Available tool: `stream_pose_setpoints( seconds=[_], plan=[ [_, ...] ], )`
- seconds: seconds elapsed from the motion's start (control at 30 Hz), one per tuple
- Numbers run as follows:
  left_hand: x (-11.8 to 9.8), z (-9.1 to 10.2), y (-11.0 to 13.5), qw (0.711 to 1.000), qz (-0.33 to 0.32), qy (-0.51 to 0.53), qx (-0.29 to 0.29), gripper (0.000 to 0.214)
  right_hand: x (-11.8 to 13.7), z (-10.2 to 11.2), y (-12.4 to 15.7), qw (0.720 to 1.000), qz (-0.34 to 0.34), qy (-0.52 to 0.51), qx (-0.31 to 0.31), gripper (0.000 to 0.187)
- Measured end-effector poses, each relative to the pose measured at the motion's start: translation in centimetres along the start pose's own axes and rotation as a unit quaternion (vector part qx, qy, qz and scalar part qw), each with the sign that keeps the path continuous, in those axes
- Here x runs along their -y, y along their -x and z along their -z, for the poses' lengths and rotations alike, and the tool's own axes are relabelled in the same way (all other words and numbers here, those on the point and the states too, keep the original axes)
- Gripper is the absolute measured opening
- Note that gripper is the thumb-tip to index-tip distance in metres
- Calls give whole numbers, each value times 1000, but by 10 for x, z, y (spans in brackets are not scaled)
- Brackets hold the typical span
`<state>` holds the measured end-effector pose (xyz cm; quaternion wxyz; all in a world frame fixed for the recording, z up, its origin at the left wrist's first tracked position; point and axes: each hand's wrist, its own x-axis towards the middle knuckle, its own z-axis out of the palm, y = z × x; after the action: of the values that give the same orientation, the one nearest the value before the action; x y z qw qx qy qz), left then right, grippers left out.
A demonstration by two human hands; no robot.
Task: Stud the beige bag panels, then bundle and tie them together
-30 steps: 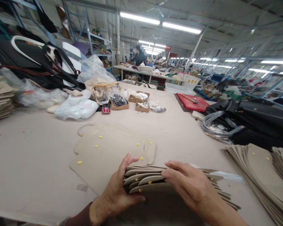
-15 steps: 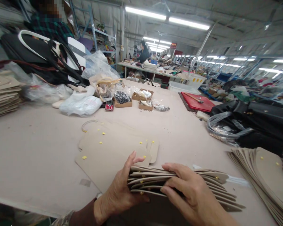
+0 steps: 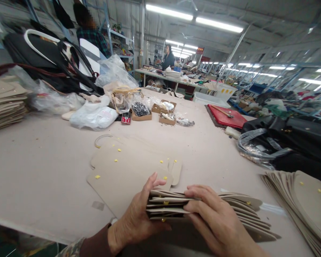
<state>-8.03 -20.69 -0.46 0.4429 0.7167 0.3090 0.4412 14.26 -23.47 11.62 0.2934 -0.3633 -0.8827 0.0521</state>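
Note:
Both my hands grip a stack of tan card pieces point(image 3: 243, 214) with yellow dots, low in the head view at the table's near edge. My left hand point(image 3: 135, 217) clasps the stack's left end, thumb on top and fingers under it. My right hand point(image 3: 216, 221) lies curled over the front of the stack, fingertips pressed between the layers. Just beyond the hands, a few flat tan pieces point(image 3: 128, 167) overlap on the beige table point(image 3: 42, 160).
A fanned pile of tan pieces point(image 3: 302, 203) lies at right, another stack point(image 3: 5, 103) at far left. Plastic bags point(image 3: 93, 114), small boxes of hardware point(image 3: 141, 112), a red board point(image 3: 226, 117) and black bags point(image 3: 291, 142) lie farther back. A person point(image 3: 92, 32) stands at rear left.
The view has drifted slightly, bringing the person at rear left into sight. My right fingers have shifted along the stack's front edge; both hands keep hold of it.

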Motion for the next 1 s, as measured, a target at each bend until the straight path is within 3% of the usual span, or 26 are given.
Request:
stream_pose_setpoints(
  seconds=[0.2,0.4,0.63,0.83,1.0],
  plan=[
    [-5,1,0,1000,-13,9,5,121,-1,8,2,989,-149,10,22,18],
    [-6,-1,0,1000,-4,-2,9,124,-6,16,4,989,-87,31,114,17],
    [-4,-2,-1,999,-35,0,16,119,-5,7,8,995,-11,68,65,29],
    [-4,-2,1,999,-38,-20,15,119,0,0,0,997,-73,-13,4,19],
    [-2,-3,2,999,-34,-18,13,121,0,1,-2,999,-27,-16,19,13]
  ],
)
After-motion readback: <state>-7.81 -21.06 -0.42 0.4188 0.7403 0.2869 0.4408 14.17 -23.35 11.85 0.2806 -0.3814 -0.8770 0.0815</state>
